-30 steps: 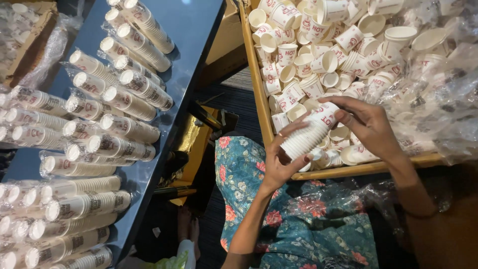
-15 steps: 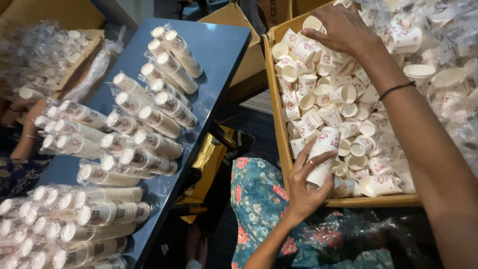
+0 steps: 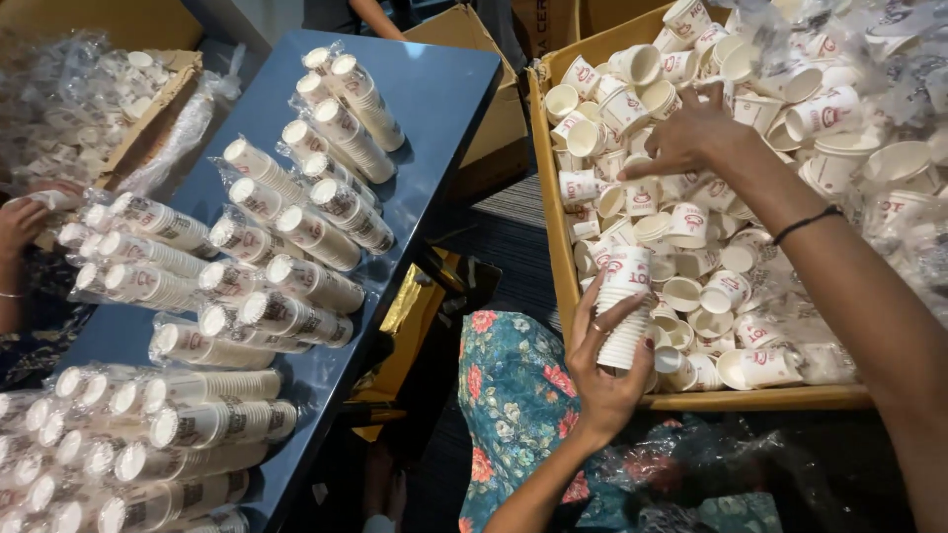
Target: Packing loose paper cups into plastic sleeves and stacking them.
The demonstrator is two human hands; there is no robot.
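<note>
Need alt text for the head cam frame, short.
The left hand holds a stack of nested paper cups while the right hand reaches into a cardboard box of loose cups; plastic-wrapped cup sleeves lie on a blue table.

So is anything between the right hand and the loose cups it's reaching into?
Nothing visible. The right hand already rests on the loose paper cups in the cardboard box; the left hand holds its stack of cups lower down, out of the way.
</note>
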